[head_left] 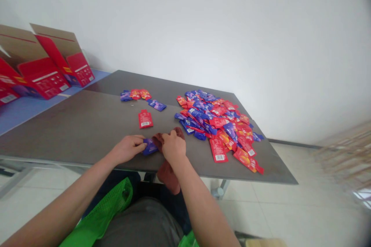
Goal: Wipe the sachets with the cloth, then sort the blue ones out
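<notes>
Near the table's front edge, my left hand (130, 148) pinches one end of a purple pouch (150, 147). My right hand (174, 147) is closed on a brown cloth (168, 177), part of which lies against the pouch's other end while the rest hangs over the edge. Just beyond my hands a red pouch (145, 119) lies flat with its barcode up. Farther back are another purple pouch (157, 104) and a small group of red and purple pouches (140, 93). To the right spreads a large heap of mixed red and purple pouches (214, 117).
Open red cardboard boxes (43, 79) stand on a blue surface (17, 114) at the left. The dark grey table (101, 123) backs onto a white wall (203, 27). Wooden slats (348, 158) show blurred at the far right, above the tiled floor.
</notes>
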Available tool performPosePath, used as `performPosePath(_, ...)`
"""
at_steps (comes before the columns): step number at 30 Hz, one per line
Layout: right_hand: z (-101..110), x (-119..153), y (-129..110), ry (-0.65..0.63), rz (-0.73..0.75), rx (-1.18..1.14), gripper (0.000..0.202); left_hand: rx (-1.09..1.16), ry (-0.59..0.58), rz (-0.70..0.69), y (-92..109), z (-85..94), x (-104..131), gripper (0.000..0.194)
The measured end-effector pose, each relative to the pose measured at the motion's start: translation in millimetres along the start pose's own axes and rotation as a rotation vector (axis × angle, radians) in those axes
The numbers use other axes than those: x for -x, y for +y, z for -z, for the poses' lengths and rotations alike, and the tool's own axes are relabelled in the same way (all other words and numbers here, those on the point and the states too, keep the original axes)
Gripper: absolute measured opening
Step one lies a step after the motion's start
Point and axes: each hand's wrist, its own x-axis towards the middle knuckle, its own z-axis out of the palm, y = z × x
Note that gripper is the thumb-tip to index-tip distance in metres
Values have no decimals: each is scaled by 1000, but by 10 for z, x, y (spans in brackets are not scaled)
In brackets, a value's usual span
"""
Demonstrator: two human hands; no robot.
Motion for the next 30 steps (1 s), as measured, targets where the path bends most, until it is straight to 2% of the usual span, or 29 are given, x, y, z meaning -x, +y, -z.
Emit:
performPosePath(3,102,-113,203,-22,-111,37,30,-15,8,8,7,-1,6,48)
performPosePath(5,177,-101,191,-8,-110,28,28,-10,9,18,11,3,7,47)
performPosePath(9,171,57,-99,72,92,-24,27,49,-8,-16,19,9,-1,31)
performPosePath(11,118,86,-167,35,138,-21,29,50,-9,-21,29,8,-6,29)
performPosePath(13,87,48,-95,-13,59,-5,31,11,10,3,44,6,-4,38)
performPosePath(16,136,-56,136,-27,-117,16,29,-27,22,22,59,8,6,47)
performPosePath(18,201,-69,206,-8,-138,8,27,-15,27,18,53,11,10,47)
performPosePath(22,194,75,-16,72,42,-44,27,27,27,2,21,14,7,44)
performPosePath(25,65,120,-162,41,105,-38,32,43,17,-16,6,12,2,40)
performPosePath(28,9,10,-20,14,-16,8,30,14,29,-2,-1,10,2,46)
performPosePath(30,65,-82,140,1,-103,36,28,1,34,3,-11,10,5,47)
